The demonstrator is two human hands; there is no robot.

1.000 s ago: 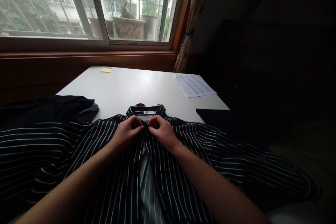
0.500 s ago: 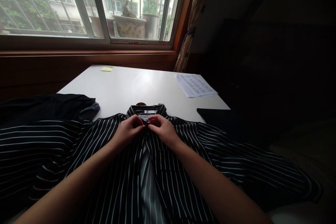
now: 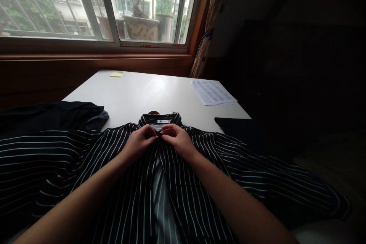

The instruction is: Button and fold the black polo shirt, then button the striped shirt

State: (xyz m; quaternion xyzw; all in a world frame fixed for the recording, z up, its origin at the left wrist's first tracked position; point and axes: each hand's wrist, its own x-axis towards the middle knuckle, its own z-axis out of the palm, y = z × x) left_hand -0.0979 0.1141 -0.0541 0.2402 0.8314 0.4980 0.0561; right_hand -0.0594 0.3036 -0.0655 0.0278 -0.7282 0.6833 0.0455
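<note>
A black shirt (image 3: pixel 122 198) with white stripes lies spread face up, its collar toward the window and its sleeves out to both sides. Just below the collar, my left hand (image 3: pixel 141 137) pinches the front edge from the left. From the right, my right hand (image 3: pixel 178 141) pinches the opposite edge, and the fingertips of both hands nearly meet. Whether a button sits between them is too small and dark to tell. Below the hands the front parts, and the paler inside of the back shows. A white label (image 3: pixel 164 121) is visible inside the collar.
Under the collar end is a white table (image 3: pixel 134 91). Dark folded clothes (image 3: pixel 57 116) lie at the left, and another dark cloth (image 3: pixel 240 126) at the right. Printed papers (image 3: pixel 213 92) and a yellow sticky note pad (image 3: pixel 116 74) rest farther back, before a barred window (image 3: pixel 143 7).
Both hands keep their pinch at the collar with almost no movement. The shirt lies as before.
</note>
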